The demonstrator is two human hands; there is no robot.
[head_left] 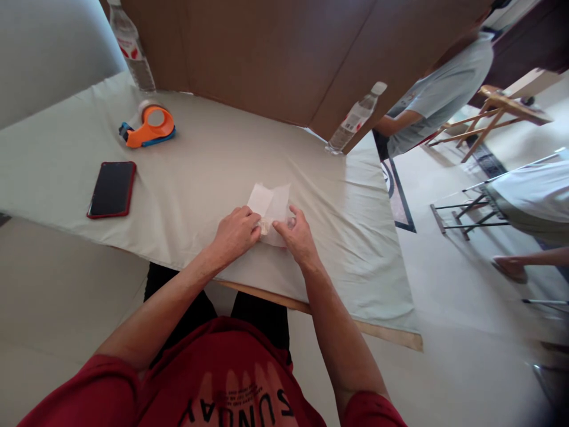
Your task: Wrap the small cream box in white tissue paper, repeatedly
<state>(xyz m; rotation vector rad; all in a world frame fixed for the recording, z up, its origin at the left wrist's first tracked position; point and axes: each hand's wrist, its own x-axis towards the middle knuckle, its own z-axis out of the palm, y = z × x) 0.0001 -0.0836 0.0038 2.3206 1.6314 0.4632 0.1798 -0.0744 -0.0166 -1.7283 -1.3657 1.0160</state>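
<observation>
A sheet of thin white paper or film lies creased on the cloth near the table's front edge. A small pale object rests at its lower part, too small to make out. My left hand has its fingers curled down at the left edge of the sheet, close to the pale object. On the other side, my right hand pinches the sheet's right part between thumb and fingers. Something clear shows between those fingers.
An orange tape dispenser and a phone with a red edge lie at the left. Water bottles stand before a brown cardboard panel. Other people are at the right.
</observation>
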